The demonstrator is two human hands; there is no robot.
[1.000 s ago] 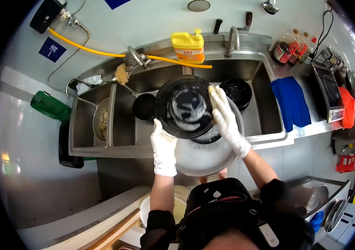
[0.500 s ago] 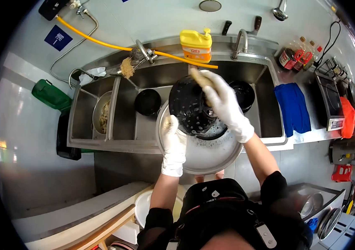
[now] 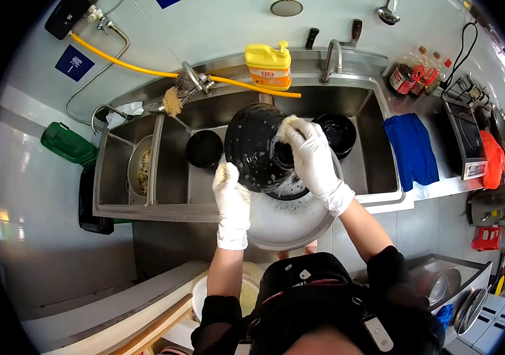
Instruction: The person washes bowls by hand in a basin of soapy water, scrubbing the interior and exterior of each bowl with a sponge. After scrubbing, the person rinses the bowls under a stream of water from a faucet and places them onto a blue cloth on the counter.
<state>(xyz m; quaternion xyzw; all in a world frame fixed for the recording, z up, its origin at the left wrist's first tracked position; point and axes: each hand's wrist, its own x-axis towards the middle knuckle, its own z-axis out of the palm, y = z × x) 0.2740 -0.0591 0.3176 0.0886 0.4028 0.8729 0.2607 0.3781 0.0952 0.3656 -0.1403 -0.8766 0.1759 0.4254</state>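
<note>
A large black bowl, wet with suds, is tilted above a big metal basin of soapy water. My left hand, in a white glove, grips the bowl's lower left edge. My right hand, also gloved, is closed around a pale scrubbing pad pressed on the bowl's right side, by its base. Another dark piece lies among the suds in the basin, partly hidden under the bowl.
Black bowls sit in the sink at left and right. A yellow detergent jug and a yellow hose are behind. A blue cloth hangs over the right counter edge, near bottles.
The bowl has turned, so its base now faces more to the right. My right hand has moved down to the bowl's right side with the pad. The whole view has shifted slightly.
</note>
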